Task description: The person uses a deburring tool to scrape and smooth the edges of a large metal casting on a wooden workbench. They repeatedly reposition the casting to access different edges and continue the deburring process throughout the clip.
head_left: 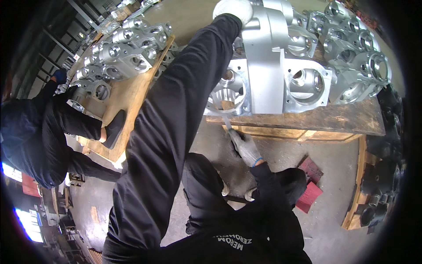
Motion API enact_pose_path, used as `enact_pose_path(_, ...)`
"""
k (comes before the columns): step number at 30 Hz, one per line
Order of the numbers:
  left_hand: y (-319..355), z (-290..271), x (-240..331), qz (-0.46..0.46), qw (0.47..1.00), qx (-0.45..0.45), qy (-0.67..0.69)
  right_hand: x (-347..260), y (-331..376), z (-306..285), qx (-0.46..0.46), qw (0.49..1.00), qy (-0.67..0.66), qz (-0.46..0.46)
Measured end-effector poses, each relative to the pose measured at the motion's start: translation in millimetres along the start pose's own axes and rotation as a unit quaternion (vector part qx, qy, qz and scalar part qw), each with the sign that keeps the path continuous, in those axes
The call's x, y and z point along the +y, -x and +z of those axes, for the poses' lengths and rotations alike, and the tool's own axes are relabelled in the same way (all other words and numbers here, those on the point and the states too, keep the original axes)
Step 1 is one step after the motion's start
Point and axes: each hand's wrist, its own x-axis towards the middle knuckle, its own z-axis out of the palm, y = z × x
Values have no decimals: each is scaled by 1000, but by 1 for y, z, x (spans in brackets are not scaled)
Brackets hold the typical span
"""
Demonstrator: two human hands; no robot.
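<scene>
Gloved; LH (pixel 233 9) on casting (pixel 264 42), RH (pixel 245 148) w/ tool (pixel 227 122)

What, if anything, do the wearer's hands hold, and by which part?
Right hand: a thin flat tool, by its near end. Left hand: at a casting, grip unclear.

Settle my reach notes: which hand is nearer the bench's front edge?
The right hand, just short of the front edge, holding a thin tool; the left hand is beyond it, at the large casting.

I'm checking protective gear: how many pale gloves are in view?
2: a white glove on the left hand, at the picture's top edge; a greyish glove on the right hand, holding a thin tool. More may be hidden.
</scene>
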Motion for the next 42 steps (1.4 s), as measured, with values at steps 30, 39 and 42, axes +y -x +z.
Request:
enact_pose_path(30,67,0,-49,-154,689,-87,703,-69,81,-117,484,825,42,-289)
enact_pose_path(39,172,-74,-27,-151,837,55,524,-33,97,-94,500,817,119,-263)
enact_pose_path(42,166,-71,-37,117,909,108,385,-28,96,-96,482,831,105,-258)
